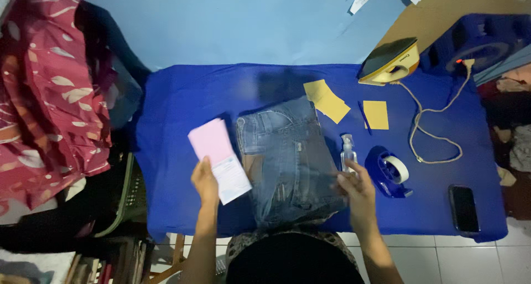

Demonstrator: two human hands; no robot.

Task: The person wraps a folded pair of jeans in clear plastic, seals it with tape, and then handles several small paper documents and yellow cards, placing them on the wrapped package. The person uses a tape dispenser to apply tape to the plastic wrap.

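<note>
Right now, from the head view, my left hand (205, 180) pinches a pink and white paper slip (220, 159) by its lower edge, lifted just left of the folded jeans (287, 162) in the middle of the blue covered board (177, 101), likely so I can read it. My right hand (358, 191) lies flat, fingers spread, on the jeans' right edge as if pinning the fold, just beside the small spray bottle (348, 151) and blue tape dispenser (390, 172); the iron (389, 61) stands apart by the far edge, off the cloth.
</note>
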